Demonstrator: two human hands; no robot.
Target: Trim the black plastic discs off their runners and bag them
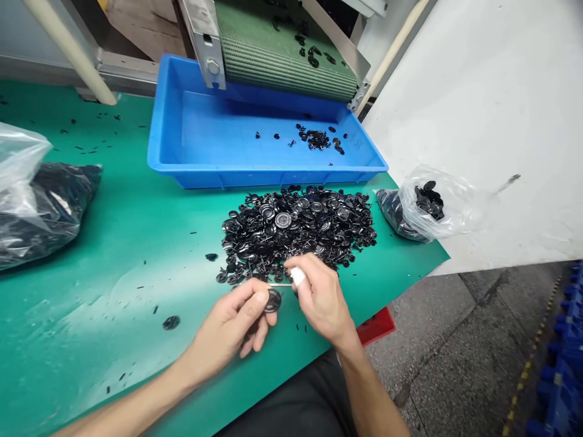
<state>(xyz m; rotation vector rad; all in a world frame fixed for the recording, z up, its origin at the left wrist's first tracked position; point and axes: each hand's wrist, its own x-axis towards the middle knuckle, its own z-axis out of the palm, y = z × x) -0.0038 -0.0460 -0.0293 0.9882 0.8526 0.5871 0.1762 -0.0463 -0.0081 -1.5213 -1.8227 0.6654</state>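
Between the thumb and fingers of my left hand (pixel 239 315) is a black round plastic part (pixel 273 301). My right hand (pixel 322 297), with a white wrap (pixel 297 277) on one finger, is closed on a thin light-coloured blade-like tool (pixel 280 284). Its far end reaches the left fingertips, beside the top of the round part; whether it touches the part is unclear. Just beyond both hands lies a heap of black plastic parts (pixel 300 227), round discs mixed with small branched pieces. A single flat black disc (pixel 171 323) rests on the green table left of my left hand.
Behind the heap stands a blue bin (pixel 268 177) with some black parts, under a green conveyor belt (pixel 282 67). Plastic bags of black parts stand left (pixel 54 206) and right (pixel 419 206). A red container (pixel 377 326) shows below the table edge. Black scraps dot the green tabletop (pixel 136 243).
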